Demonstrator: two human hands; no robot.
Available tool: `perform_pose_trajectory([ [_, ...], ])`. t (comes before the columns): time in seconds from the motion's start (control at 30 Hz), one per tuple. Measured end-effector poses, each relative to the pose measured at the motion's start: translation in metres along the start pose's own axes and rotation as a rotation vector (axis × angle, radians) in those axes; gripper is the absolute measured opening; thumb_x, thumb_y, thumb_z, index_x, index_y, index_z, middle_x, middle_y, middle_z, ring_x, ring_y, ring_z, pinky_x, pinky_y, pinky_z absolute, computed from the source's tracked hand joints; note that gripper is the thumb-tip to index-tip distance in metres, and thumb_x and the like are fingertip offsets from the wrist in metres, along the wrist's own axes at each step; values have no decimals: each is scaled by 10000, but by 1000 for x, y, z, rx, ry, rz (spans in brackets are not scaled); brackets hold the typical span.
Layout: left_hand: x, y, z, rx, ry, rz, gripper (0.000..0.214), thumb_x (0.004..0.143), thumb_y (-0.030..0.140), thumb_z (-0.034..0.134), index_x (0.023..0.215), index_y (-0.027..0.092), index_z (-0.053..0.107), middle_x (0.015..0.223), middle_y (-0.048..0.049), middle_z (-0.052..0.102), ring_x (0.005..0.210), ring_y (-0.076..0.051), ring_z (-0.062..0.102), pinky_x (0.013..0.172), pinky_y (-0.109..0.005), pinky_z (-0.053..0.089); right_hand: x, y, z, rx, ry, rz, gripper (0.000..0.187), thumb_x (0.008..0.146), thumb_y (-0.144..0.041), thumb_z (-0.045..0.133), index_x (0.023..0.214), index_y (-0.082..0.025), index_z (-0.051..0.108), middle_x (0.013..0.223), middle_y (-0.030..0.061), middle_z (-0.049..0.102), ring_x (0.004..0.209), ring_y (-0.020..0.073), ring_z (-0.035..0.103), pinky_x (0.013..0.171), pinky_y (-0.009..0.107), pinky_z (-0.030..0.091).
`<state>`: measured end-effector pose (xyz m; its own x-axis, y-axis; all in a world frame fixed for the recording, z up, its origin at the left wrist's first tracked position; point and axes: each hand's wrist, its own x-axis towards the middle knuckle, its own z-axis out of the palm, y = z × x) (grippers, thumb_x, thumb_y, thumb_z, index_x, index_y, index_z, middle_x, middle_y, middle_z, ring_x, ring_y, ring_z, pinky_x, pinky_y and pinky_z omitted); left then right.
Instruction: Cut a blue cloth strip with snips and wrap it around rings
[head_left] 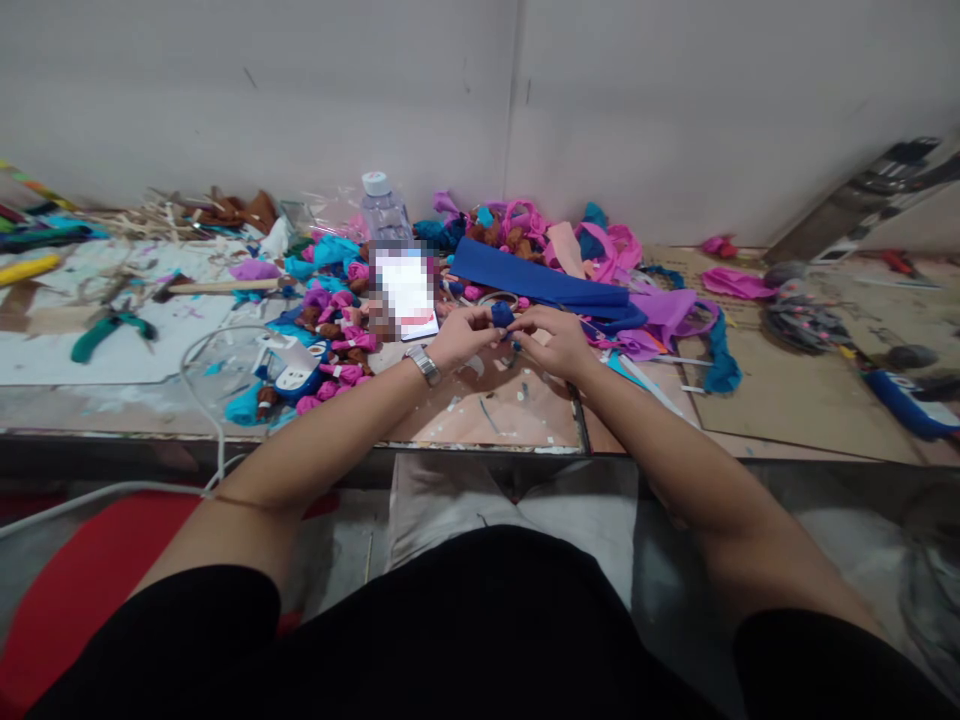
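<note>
A small dark-blue bundle [501,314] of cloth or crepe paper is pinched between both hands above the front middle of the table. My left hand [463,340], with a metal watch on its wrist, grips the bundle's left side. From the right, the fingertips of my right hand [553,342] close on its lower end, and the fingers partly hide it. Just behind the hands lies a folded strip of blue material [540,278]. A phone with a lit, blurred screen [405,285] stands behind my left hand.
Pink, brown and teal bundles [352,340] crowd the left of the phone, beside a power strip [296,378]. Behind stands a plastic bottle [385,212]. Green-handled pliers [112,330] and a hammer [225,287] lie left. Cardboard [795,380] covers the right side.
</note>
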<state>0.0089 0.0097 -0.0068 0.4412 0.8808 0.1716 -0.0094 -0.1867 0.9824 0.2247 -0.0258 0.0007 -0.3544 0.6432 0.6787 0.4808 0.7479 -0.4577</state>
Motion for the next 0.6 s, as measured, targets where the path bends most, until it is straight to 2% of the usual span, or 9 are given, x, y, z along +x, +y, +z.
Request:
perform_pose_trajectory([
  [0.2, 0, 3, -3, 76, -13, 63, 231, 714, 320, 807, 847, 144, 742, 749, -14, 718, 659, -129, 613, 653, -253, 483, 1, 1, -1, -6, -18, 21, 182, 971, -365, 686, 1006, -226, 799, 984, 78, 813, 863, 227, 741, 822, 372, 584],
  [0.4, -1, 6, -3, 92, -47, 63, 265, 699, 304, 834, 886, 139, 744, 802, -17, 734, 706, -137, 632, 684, -256, 497, 2, 2, -1, 4, -50, 19, 157, 954, -342, 696, 964, -228, 804, 975, 79, 819, 916, 242, 746, 855, 385, 578],
  [0.5, -2, 5, -1, 69, -71, 55, 265, 697, 297, 840, 883, 138, 739, 814, -17, 742, 725, -148, 656, 706, -268, 515, 1, 2, 1, 25, -39, 34, 122, 929, -311, 717, 939, -221, 799, 929, 68, 806, 867, 230, 734, 833, 373, 563],
  [0.6, -2, 3, 0, 30, -81, 28, 286, 691, 292, 839, 912, 139, 742, 812, -14, 749, 732, -159, 680, 719, -279, 531, -1, 2, 3, 74, -18, 119, 102, 884, -287, 751, 945, -210, 781, 892, 47, 785, 778, 199, 700, 769, 345, 542],
])
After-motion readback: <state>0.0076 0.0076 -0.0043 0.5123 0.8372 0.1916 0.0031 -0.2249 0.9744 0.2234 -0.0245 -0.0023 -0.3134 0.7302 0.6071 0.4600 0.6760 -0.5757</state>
